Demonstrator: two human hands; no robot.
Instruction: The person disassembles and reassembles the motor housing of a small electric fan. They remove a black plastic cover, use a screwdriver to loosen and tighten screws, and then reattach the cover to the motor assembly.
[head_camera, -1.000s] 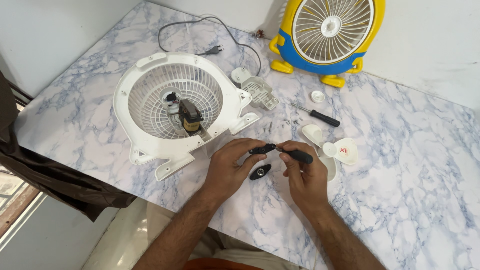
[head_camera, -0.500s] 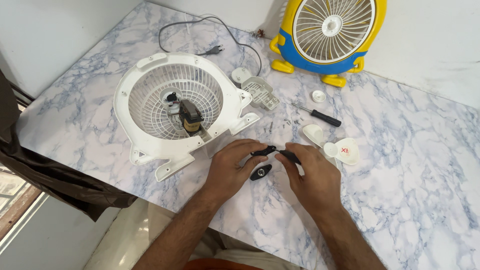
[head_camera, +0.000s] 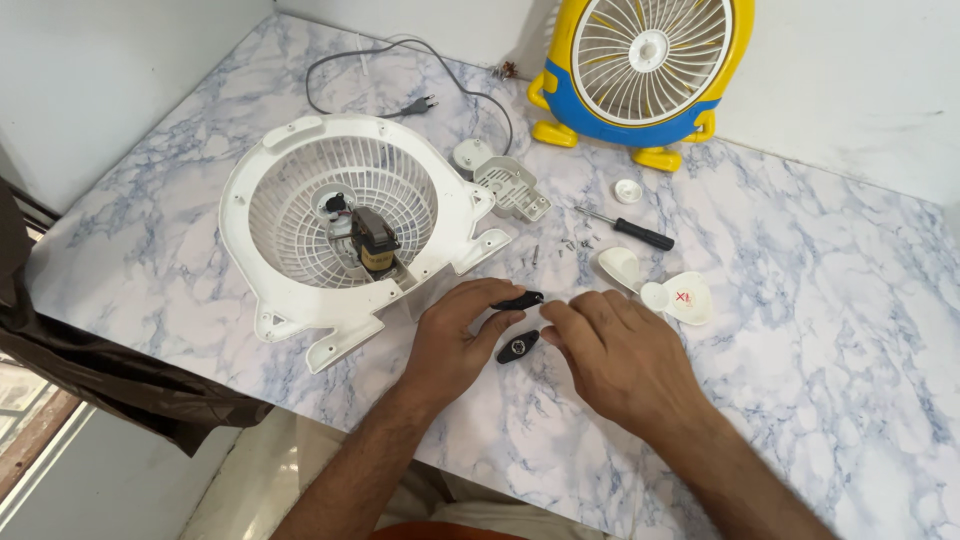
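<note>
1. The left hand (head_camera: 455, 345) lies palm-down on the bench (head_camera: 800, 400), its fingers curled loosely round a small black plastic part (head_camera: 518, 299) pinched at the fingertips; the part's long axis runs left to right, pointing toward the other hand.
2. The right hand (head_camera: 625, 360) rests just right of it, fingers bent and close together, their tips near the right end of that black part. Whether it grips anything I cannot tell, since the back of the hand hides the fingertips.
3. Between the two hands, a little nearer than the held part, a second black oval piece (head_camera: 518, 347) lies flat on the bench, its long axis slanting from near-left to far-right. It lies about midway between the hands, touched by neither as far as shows.
4. Far left stands the white fan housing (head_camera: 300, 290), laid flat with its grille up and the motor (head_camera: 372, 243) exposed in the middle; a black power cord (head_camera: 400, 75) trails beyond it.
5. Right of the housing lie a white switch box (head_camera: 512, 188), scattered screws (head_camera: 570, 243), a black-handled screwdriver (head_camera: 640, 235), a white cap (head_camera: 627, 190) and white fan blades (head_camera: 665, 292).
6. At the far edge stands a yellow and blue fan (head_camera: 640, 70).
</note>
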